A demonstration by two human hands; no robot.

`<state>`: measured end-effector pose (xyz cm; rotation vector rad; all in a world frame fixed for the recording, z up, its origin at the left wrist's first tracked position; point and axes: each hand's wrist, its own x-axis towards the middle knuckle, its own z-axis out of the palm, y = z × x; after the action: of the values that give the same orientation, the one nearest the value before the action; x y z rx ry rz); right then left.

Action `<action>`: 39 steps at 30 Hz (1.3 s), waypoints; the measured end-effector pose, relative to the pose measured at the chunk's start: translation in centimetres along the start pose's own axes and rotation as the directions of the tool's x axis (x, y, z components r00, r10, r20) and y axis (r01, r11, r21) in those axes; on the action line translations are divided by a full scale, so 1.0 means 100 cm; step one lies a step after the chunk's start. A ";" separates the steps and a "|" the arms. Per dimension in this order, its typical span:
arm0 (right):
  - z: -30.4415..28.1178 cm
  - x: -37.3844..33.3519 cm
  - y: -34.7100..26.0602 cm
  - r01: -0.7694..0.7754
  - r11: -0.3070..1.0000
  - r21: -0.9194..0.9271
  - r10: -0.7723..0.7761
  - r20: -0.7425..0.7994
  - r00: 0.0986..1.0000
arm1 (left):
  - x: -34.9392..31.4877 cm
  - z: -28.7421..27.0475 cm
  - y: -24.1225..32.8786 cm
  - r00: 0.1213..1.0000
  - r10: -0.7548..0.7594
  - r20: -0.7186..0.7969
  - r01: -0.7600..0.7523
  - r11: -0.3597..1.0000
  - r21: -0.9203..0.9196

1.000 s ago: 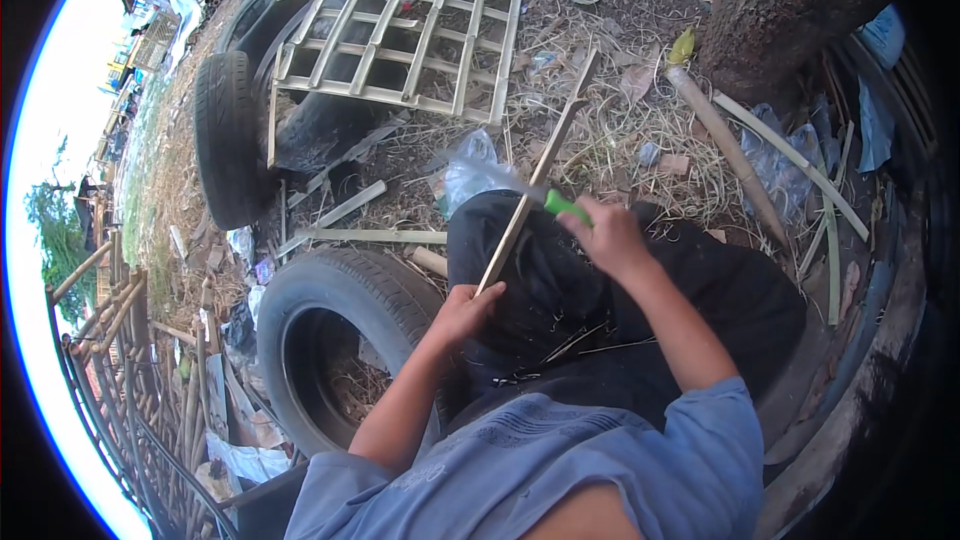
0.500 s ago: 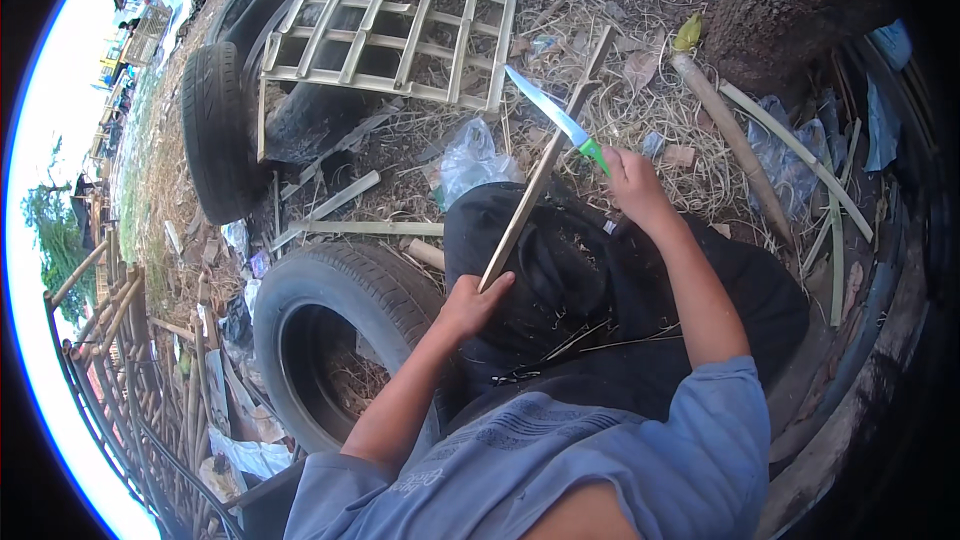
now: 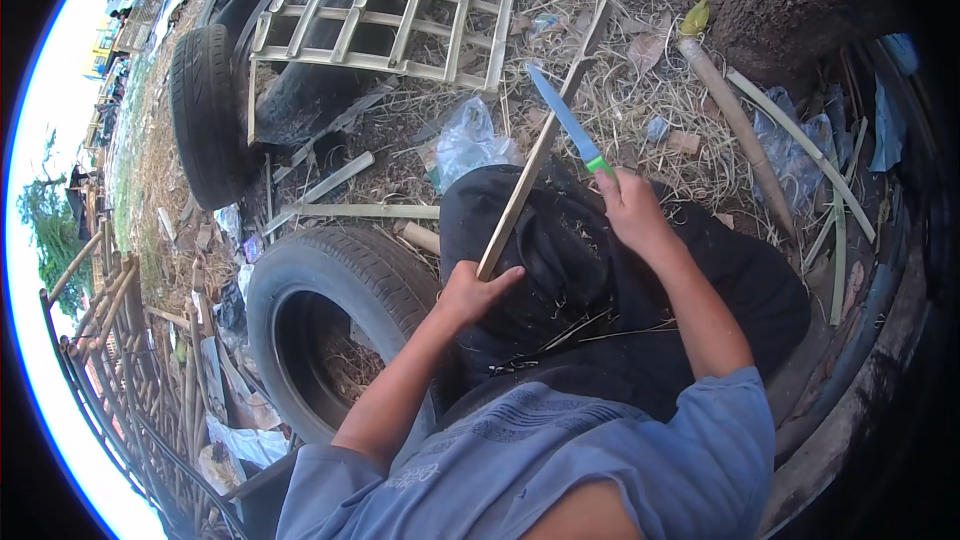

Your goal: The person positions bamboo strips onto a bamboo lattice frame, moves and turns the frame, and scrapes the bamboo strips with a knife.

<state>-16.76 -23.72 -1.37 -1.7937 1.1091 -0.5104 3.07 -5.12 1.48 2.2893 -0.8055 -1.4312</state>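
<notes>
One long, woody strip (image 3: 522, 191), notched toward its far tip, is slanting over dark, wrinkled trousers (image 3: 565, 270), the left hand (image 3: 472, 295) gripping and hiding its near end; the right hand (image 3: 632, 208) is holding a smooth, tapering knife (image 3: 573, 126), covering most of its green handle (image 3: 597, 165); whether knife and strip are touching, I cannot tell

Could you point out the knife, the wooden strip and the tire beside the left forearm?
Knife (image 3: 570, 122): head view, on the blade.
Wooden strip (image 3: 531, 172): head view, along its middle.
Tire (image 3: 385, 275): head view, on the tread.
</notes>
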 end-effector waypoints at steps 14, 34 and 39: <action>-0.034 0.046 0.005 -0.011 1.000 -0.002 0.011 0.094 0.996 | 0.000 -0.006 0.010 1.000 -0.007 0.021 0.005 0.998 0.061; 0.000 0.034 0.011 0.025 0.999 0.035 -0.030 0.139 0.990 | 0.003 -0.004 0.008 0.999 0.037 0.039 -0.037 0.999 0.005; -0.030 0.052 0.014 -0.221 0.967 0.124 0.155 0.398 0.904 | -0.001 -0.006 0.002 1.000 -0.004 0.012 0.003 0.998 0.057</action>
<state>-16.96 -29.86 -1.78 -1.5355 0.9209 -0.1174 3.50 -5.27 1.91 2.3278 -0.8570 -1.4427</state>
